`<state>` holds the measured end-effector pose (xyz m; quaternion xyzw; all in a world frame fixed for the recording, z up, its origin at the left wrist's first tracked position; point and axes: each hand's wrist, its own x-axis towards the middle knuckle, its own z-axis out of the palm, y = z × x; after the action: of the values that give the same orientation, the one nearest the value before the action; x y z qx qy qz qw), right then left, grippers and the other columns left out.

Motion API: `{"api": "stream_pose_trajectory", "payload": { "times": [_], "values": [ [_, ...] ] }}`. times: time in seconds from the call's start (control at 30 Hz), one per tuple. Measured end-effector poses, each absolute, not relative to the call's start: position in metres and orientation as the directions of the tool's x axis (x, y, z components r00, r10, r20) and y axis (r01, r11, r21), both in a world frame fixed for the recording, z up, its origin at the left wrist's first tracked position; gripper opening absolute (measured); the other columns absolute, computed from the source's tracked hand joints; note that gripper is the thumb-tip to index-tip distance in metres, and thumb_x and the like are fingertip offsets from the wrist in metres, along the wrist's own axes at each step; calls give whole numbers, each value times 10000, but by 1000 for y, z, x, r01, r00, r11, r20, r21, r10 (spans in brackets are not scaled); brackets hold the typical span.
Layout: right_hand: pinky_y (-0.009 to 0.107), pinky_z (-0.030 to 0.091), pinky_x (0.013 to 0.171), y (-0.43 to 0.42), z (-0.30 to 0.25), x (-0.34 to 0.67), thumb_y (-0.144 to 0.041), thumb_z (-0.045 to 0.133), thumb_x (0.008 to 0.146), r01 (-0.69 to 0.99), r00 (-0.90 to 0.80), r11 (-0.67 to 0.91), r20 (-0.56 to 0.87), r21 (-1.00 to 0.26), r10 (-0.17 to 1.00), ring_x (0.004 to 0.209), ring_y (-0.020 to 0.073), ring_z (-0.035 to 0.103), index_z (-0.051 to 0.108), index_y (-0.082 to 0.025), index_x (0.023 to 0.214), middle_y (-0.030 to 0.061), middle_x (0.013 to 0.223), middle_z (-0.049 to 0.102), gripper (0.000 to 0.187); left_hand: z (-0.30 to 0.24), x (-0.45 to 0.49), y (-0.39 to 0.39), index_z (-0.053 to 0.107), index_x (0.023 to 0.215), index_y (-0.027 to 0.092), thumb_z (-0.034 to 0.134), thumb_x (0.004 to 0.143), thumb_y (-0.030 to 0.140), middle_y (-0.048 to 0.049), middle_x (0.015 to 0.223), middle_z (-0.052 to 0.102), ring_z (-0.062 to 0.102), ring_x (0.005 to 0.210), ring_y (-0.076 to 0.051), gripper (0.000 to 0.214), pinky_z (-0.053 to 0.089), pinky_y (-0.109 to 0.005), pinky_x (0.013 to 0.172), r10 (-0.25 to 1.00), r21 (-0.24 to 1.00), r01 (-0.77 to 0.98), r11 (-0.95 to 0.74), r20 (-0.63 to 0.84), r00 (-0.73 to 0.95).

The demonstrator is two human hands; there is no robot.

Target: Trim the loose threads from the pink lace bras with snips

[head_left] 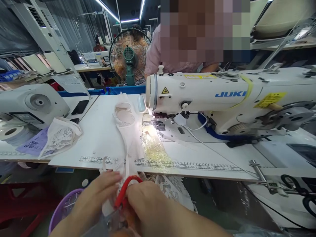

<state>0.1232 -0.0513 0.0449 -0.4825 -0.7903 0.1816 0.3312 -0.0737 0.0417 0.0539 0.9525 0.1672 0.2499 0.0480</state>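
Observation:
Red-handled scissors (120,194) are in my right hand (150,200), its fingers wrapped round the handle loop. My left hand (96,194), slightly blurred, bends its fingers over the near end of a white lace bra (127,138); its thumb is hidden. Between the hands, bra fabric hangs over the table's front edge, while the rest runs up the table with a cup at the far end. The scissors' blades cannot be made out. More white lace (172,191) hangs below the edge, right of my right hand.
A JUKI sewing machine (197,95) stands on the right, its needle area lit. Another machine (34,102), a white lace cup (60,135) and a phone (80,107) lie left. Below are a purple bin (55,214) and red stool (27,200). A person (154,49) sits opposite, near a fan (128,56).

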Motion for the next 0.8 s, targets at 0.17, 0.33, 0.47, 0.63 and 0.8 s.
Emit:
{"api": "stream_pose_trajectory", "payload": {
  "times": [0.17,0.33,0.47,0.63,0.8],
  "values": [
    [233,323,515,-52,63,132,-209,587,715,637,-543,461,64,-618,837,604,122,527,426,-195,683,-9,708,611,165,54,-49,27,526,740,205,407,882,169,10,607,608,530,561,-141,189,404,-256,561,193,319,78,-945,349,917],
    [213,307,505,-49,70,161,-52,513,664,689,-517,355,-85,-632,851,630,125,542,476,-173,757,11,768,629,157,56,-80,36,556,752,189,465,865,226,4,600,556,476,558,-138,149,304,-250,534,324,366,254,-895,145,935],
    [191,362,551,-33,67,176,-5,486,667,669,-445,242,-118,-703,888,684,126,573,472,-175,764,16,817,639,195,48,-103,50,570,722,177,464,858,293,20,608,530,475,553,-111,208,331,-210,529,526,602,440,-666,-39,850],
    [228,394,592,-10,61,181,-57,495,733,745,-372,221,-116,-629,921,737,162,595,483,-174,783,45,868,644,128,16,-107,60,470,635,162,430,845,450,28,601,431,408,553,-104,358,326,-201,506,624,765,577,-287,-307,719],
    [220,353,523,-8,69,168,-71,504,712,738,-449,265,-158,-621,880,653,146,553,477,-179,782,26,801,621,131,11,-96,51,566,800,176,422,880,367,-23,774,563,523,711,-151,252,416,-231,633,582,685,554,-474,-228,781]
  ]
}}
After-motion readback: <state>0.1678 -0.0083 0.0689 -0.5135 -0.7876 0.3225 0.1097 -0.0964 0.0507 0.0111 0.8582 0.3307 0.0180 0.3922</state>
